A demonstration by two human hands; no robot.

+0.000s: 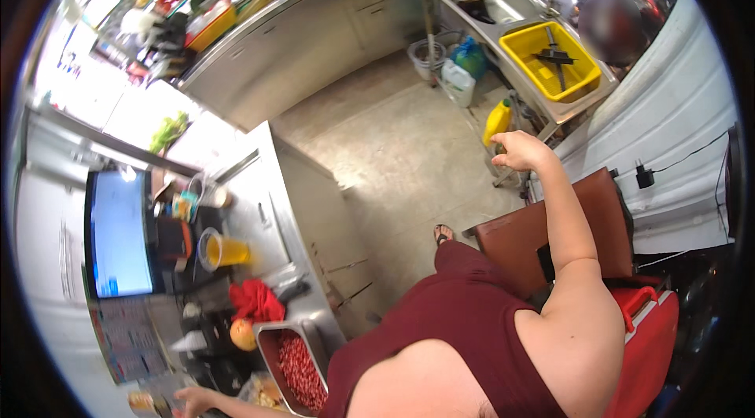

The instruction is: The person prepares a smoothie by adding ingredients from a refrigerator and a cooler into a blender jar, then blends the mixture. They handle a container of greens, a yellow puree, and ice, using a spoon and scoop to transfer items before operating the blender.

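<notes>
My left hand (195,400) reaches out at the lower left, partly cut off by the picture's rim. Its fingers look apart, close to a small clear container (143,402), and I see nothing held in them. A steel tray of red pomegranate seeds (301,371) lies beside that forearm, with a round yellow-orange fruit (243,334) and a crumpled red cloth (256,302) just beyond it. Out to the right, my right hand (521,151) hangs in the air with loosely bent, empty fingers. Behind it on the floor side stands a yellow bottle (498,121).
A screen (120,233) and a cup of yellow liquid (228,251) stand on the left counter. At the far right, a steel sink (495,1) holds a yellow basin (586,86). A brown seat (511,233) and a red case (649,347) are close on my right.
</notes>
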